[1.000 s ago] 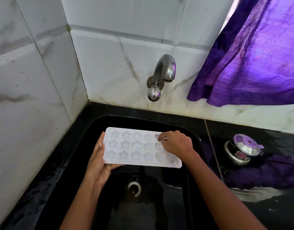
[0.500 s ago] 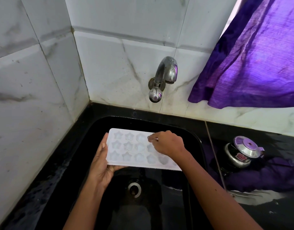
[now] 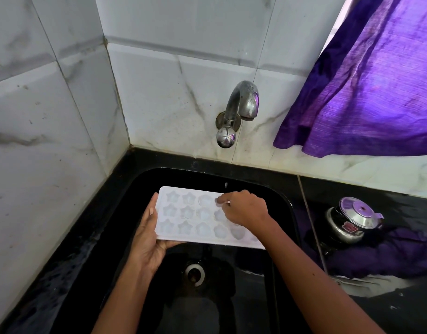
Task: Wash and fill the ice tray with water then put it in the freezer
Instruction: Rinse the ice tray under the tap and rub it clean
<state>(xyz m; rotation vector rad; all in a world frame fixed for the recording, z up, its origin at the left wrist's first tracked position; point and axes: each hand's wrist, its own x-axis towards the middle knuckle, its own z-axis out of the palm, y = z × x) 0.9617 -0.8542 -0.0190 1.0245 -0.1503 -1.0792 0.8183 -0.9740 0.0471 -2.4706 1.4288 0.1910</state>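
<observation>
I hold the tray [image 3: 188, 222] over the sink [image 3: 288, 206], my left hand [image 3: 149, 239] gripping its left end from beneath. My right hand [image 3: 243, 208], fingers bunched and holding nothing, rubs a far-row cell. This looks like the washing step; next, the tap [image 3: 241, 104] needs opening to rinse.

We see a white ice tray [image 3: 195, 220] held level over the black sink [image 3: 125, 213]; our left hand [image 3: 149, 239] grips its left end, thumb along the edge; our right hand [image 3: 243, 208] curls its fingers, tips touching a mould in the farthest of 3 rows; a steel pot [image 3: 352, 220] stands on the counter to the right
</observation>
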